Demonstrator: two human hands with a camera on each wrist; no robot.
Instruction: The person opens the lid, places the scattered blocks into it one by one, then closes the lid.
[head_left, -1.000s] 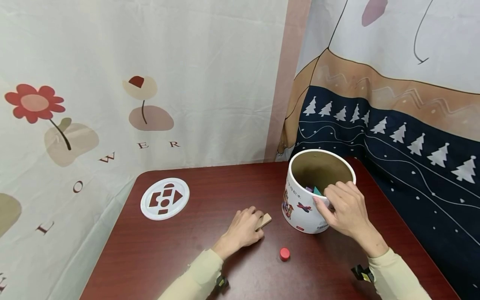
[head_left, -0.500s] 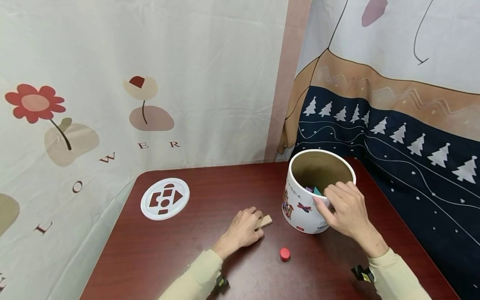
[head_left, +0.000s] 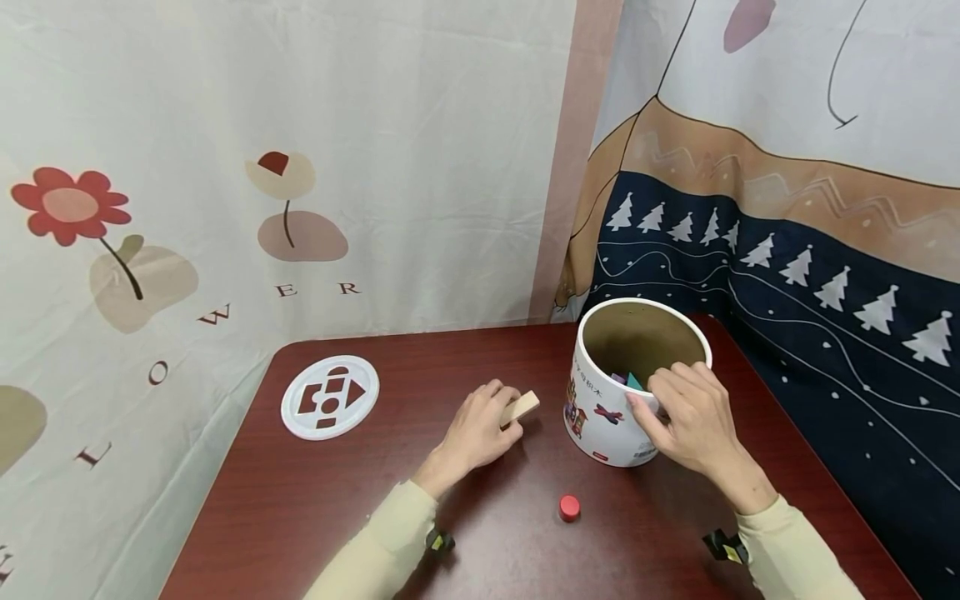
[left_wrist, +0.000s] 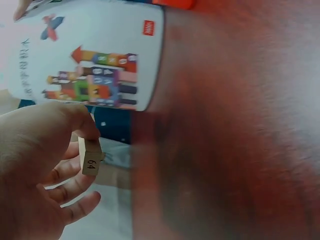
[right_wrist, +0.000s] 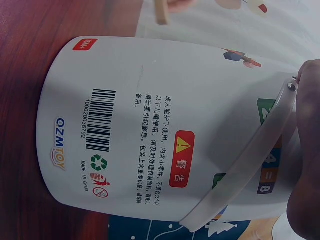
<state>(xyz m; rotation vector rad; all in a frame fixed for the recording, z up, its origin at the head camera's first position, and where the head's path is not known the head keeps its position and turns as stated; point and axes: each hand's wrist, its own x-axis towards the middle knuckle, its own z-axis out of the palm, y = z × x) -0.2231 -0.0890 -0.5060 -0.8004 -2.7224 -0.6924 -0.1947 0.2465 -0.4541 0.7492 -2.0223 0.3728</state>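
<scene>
My left hand (head_left: pixel 472 429) pinches a small plain wooden block (head_left: pixel 521 407) between thumb and fingers, just above the table. In the left wrist view, the number 64 shows on the end of this wooden block (left_wrist: pixel 90 162). At the right, my right hand (head_left: pixel 693 421) grips the near rim of a white printed bucket (head_left: pixel 607 421), thumb outside and fingers over the edge. A teal block (head_left: pixel 633 382) and a purple one show inside it; the bucket's bottom is mostly hidden. Between the forearms a small red cylinder (head_left: pixel 569 507) stands on the table.
A round white lid (head_left: pixel 348 417) with shaped cut-outs lies at the table's back left. The bucket's white handle (right_wrist: pixel 245 165) hangs across its side in the right wrist view. Printed curtains border the brown table (head_left: pixel 450 358) behind and at right.
My left hand has lifted the wooden block off the table and moved slightly away from me and left. The right hand and bucket have stayed still.
</scene>
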